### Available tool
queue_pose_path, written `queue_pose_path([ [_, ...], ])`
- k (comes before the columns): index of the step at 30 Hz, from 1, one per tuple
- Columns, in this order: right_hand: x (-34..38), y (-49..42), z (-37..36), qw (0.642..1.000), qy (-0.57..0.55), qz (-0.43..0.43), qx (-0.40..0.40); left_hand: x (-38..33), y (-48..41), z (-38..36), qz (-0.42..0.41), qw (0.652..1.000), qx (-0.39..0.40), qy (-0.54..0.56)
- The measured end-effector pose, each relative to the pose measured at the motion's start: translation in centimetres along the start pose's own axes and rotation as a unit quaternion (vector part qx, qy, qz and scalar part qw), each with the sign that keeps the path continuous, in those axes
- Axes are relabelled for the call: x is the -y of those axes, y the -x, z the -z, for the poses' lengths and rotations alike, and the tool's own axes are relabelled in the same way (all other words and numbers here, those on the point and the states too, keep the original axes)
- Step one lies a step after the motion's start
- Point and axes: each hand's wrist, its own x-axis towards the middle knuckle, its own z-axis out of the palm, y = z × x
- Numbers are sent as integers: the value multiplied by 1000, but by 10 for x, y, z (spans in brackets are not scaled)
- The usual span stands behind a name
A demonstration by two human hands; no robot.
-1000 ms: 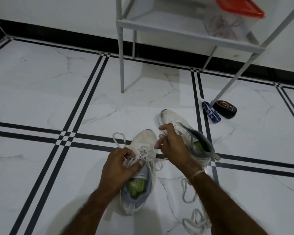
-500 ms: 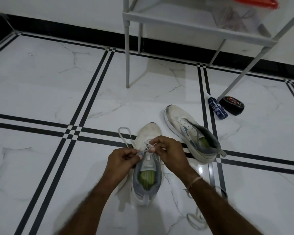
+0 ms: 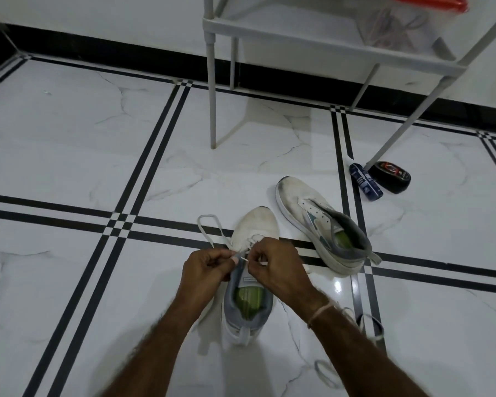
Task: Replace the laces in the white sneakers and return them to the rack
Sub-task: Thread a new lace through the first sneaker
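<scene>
Item one, near sneaker (image 3: 255, 228): it is lying on the floor (image 3: 69, 144) directly in front of you, toe pointing away, its grey collar and green insole facing up between your wrists. Item two, lace (image 3: 208, 216): it is running through the eyelets at the front of that sneaker, with one long loop trailing out across the tiles to the left of the toe. Item three, left hand (image 3: 205, 266): you are curling its fingers and pinching a strand of the lace between thumb and forefinger, just above the tongue. Item four, right hand (image 3: 275, 270): you are holding it close beside the left, fingers bent inward and pinching the lace's tipped end, knuckles nearly touching the other hand. Item five, second sneaker (image 3: 301, 202): it is resting on the floor just to the right of the first, apart from it, angled with its toe up and to the left, its eyelets showing without a lace. Item six, loose lace (image 3: 376, 336): it is lying in loops on the tiles under your right forearm. Item seven, rack (image 3: 298, 32): it is standing against the wall beyond the sneakers, its grey legs planted on the floor, its lower shelf carrying a clear container (image 3: 393, 27) with a red lid and tangled cords inside. Item eight, blue bottle (image 3: 365, 181): it is lying on its side at the foot of the rack's right leg, touching or nearly touching a round black tin (image 3: 390, 176).
</scene>
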Motion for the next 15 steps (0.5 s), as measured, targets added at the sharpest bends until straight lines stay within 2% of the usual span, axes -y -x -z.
queue_pose_path([
  [4, 6, -8, -1, 1000, 23, 11, 6, -2, -3, 2, -16, 1000, -4, 0],
  [8, 2, -3, -3, 999, 33, 8, 12, 5, -1, 1, -32, 998, -10, -54],
  [15, 3, -11, -3, 998, 57, -6, 19, -5, -5, -1, -143, 969, -6, -201],
])
